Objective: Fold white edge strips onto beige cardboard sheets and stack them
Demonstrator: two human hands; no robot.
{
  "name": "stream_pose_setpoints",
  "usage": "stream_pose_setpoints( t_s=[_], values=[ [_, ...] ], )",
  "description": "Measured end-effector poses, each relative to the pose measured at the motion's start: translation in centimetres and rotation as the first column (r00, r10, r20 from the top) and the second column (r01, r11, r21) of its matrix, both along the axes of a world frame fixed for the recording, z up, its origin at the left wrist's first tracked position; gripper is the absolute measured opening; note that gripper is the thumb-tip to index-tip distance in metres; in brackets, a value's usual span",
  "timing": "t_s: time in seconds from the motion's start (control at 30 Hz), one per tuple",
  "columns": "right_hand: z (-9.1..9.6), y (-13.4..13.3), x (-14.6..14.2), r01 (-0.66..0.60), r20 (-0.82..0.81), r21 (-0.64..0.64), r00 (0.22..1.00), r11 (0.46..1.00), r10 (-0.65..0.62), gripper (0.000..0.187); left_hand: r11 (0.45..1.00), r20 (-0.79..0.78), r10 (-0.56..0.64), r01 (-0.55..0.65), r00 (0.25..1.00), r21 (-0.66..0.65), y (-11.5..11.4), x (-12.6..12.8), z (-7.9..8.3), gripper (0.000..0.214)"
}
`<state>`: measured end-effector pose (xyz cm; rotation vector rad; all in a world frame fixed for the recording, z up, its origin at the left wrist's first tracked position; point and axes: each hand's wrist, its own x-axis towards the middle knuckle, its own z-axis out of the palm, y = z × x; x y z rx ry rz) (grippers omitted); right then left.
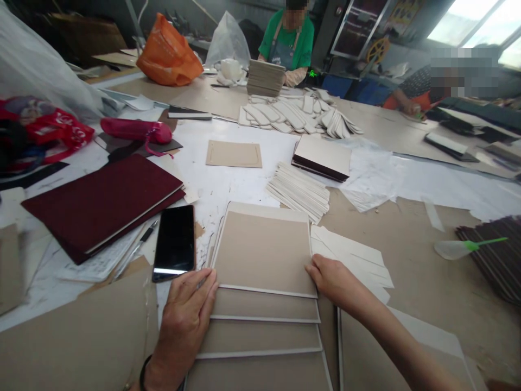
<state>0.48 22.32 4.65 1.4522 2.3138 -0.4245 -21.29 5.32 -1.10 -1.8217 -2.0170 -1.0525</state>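
Head view: the right hand (330, 277) pinches a beige panel (264, 252) between its fingers atop an overlapping stack (260, 338); the left hand's (188, 304) fingers line the opposite edge (their grip is unclear), a black phone (175, 239) just beyond them.

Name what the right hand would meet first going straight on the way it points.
The right hand would meet the top board first, at its right edge; they appear to touch, though depth is unclear.

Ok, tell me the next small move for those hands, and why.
Probably a light inward press to square the stack: the left hand and right hand sit at opposite sides of the top panel, and layers beneath it peek out unevenly along its left edge.
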Motion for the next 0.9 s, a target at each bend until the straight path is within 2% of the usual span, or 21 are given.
stream_pose_setpoints(
  t_s=[0.3, 0.4, 0.57, 0.67, 0.9],
  values=[
    [-0.8, 0.3, 0.3, -0.030, -0.013, 0.003, 0.999, 1.000, 0.030, 0.025, 0.995, -0.133, 0.011, -0.023, 0.991, -0.096, -0.1, 0.4, 0.3, 0.029],
    [-0.3, 0.2, 0.1, -0.018, -0.013, -0.001, 1.000, 1.000, 0.018, 0.026, 0.993, -0.249, -0.024, -0.007, 0.968, -0.121, 0.0, 0.5, 0.3, 0.027],
    [0.7, -0.2, -0.2, 0.000, -0.035, -0.001, 0.999, 1.000, 0.000, 0.026, 0.994, -0.405, -0.090, 0.060, 0.910, -0.087, 0.6, 0.2, 0.8, 0.023],
    [0.8, -0.4, -0.2, 0.013, -0.038, 0.012, 0.999, 1.000, -0.013, 0.028, 0.996, -0.435, -0.090, 0.072, 0.896, -0.058, 1.2, 0.1, 1.3, 0.028],
    [0.4, -0.4, -0.1, 0.011, -0.013, 0.032, 1.000, 0.999, -0.011, 0.031, 0.994, -0.447, -0.088, 0.047, 0.890, -0.104, 1.7, 0.4, 1.7, 0.017]
  ],
)
